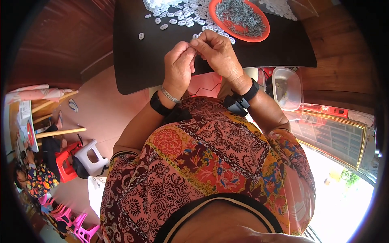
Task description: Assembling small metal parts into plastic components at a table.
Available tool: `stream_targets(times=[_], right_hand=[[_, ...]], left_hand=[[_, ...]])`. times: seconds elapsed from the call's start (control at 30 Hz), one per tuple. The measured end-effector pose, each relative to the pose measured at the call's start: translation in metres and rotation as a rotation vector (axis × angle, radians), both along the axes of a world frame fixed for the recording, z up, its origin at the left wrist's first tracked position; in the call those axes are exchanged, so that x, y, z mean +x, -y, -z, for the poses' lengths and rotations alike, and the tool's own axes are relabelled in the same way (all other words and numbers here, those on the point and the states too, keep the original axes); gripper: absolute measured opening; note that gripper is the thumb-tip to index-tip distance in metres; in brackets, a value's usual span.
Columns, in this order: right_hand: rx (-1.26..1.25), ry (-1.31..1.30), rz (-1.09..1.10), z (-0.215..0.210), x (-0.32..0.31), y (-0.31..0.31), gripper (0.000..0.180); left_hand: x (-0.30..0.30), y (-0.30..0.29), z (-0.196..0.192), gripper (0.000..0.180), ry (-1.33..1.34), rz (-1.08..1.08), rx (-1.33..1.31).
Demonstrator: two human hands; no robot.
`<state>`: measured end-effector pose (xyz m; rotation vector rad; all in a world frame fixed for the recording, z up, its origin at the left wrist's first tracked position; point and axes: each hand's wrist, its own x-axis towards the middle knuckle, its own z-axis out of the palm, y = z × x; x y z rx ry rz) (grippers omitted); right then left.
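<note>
Over the near part of a black table (146, 56), my two hands meet with their fingertips together. My left hand (179, 65) is closed in a pinch, and my right hand (219, 52) pinches at the same spot from the other side. Whatever sits between the fingertips is too small and covered to make out. Just beyond the hands, many small white oval plastic pieces (189, 19) with dark holes lie scattered. A round orange-red plate (265, 34) heaped with small grey metal pins (239, 18) stands to their right.
More white pieces (279, 8) lie at the far right, and a clear container (156, 4) at the far edge. Below the table on the right is a translucent plastic tub (287, 89). At left are a grey-white stool (91, 158), pink stools (83, 229) and another person (40, 176).
</note>
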<state>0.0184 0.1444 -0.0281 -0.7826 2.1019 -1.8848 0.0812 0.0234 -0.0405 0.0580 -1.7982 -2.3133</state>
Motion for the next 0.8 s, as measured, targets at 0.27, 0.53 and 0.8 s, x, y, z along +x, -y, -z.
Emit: stream_targets(times=[0.27, 0.53, 0.8], right_hand=[[0.184, -0.054, 0.042, -0.025, -0.005, -0.002, 0.018], [-0.640, 0.514, -1.222, -0.124, 0.079, 0.016, 0.021], [-0.943, 0.454, -1.386, -0.131, 0.114, 0.038, 0.019]], left_hand=[[-0.007, 0.021, -0.002, 0.020, 0.022, 0.000, -0.042], [-0.011, 0.029, -0.001, 0.018, 0.143, -0.072, 0.060], [-0.003, 0.026, -0.001, 0.020, 0.073, -0.076, -0.048]])
